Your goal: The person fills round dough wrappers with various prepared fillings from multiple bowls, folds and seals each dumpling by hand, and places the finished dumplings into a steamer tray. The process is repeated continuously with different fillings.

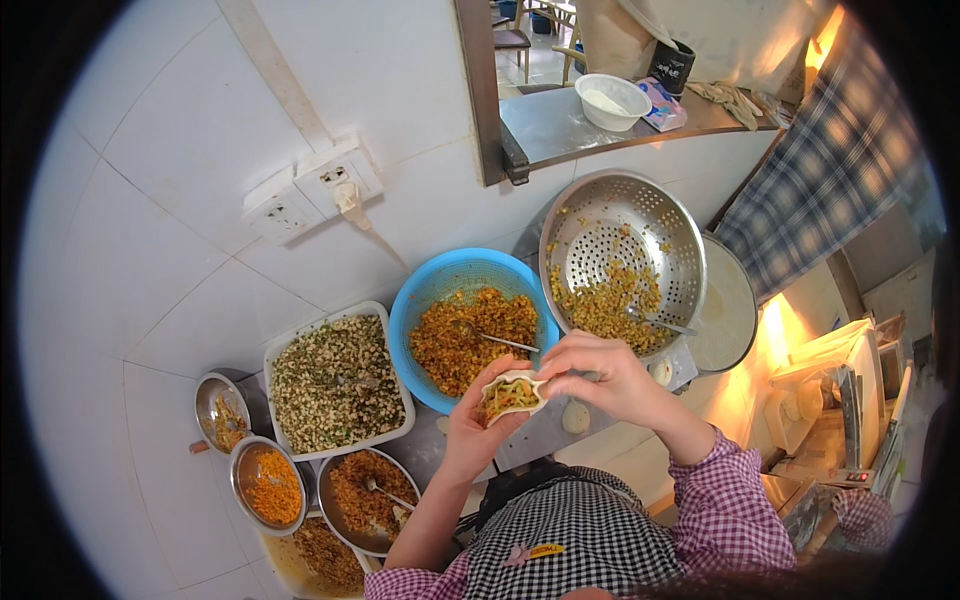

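A round dough wrapper [534, 379] with shredded vegetable filling [511, 395] rests in my left hand [480, 424], whose fingers curl around it. My right hand [600, 371] pinches the wrapper's right edge between thumb and fingers. Just behind my hands sits a blue plastic colander [400, 337] of reddish-brown diced filling with a metal spoon [506, 343] in it. To its right, a perforated steel colander [694, 277] holds yellowish-green filling and another spoon [664, 323]. A pale dough piece [576, 417] lies on the worktop below my right hand.
A white tub [409, 420] of chopped filling stands left of the blue colander. Steel bowls [236, 480] [326, 487] of fillings and a tray [274, 559] are at lower left. A wall socket [337, 174] holds a plug. A ledge [536, 124] bears a white bowl [612, 105].
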A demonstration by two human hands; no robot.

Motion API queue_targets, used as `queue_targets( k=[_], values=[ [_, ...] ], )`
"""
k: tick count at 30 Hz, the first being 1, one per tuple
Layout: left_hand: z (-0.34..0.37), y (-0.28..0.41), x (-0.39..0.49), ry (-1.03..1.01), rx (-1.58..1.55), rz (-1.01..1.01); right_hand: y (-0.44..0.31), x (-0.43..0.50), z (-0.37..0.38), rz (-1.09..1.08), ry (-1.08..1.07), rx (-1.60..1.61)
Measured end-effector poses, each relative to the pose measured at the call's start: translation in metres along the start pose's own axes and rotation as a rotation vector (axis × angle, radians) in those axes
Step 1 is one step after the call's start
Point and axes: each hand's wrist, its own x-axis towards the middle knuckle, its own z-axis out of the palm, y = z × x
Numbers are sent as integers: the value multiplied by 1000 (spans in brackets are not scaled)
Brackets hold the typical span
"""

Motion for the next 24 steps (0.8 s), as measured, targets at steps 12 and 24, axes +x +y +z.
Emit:
queue_targets(
  k=[12,24],
  values=[
    [-3,16,5,-104,465,105,-3,8,-8,-40,-94,-120],
    [-1,27,12,-110,407,-54,-3,10,-1,-252,-64,-311]
  ],
)
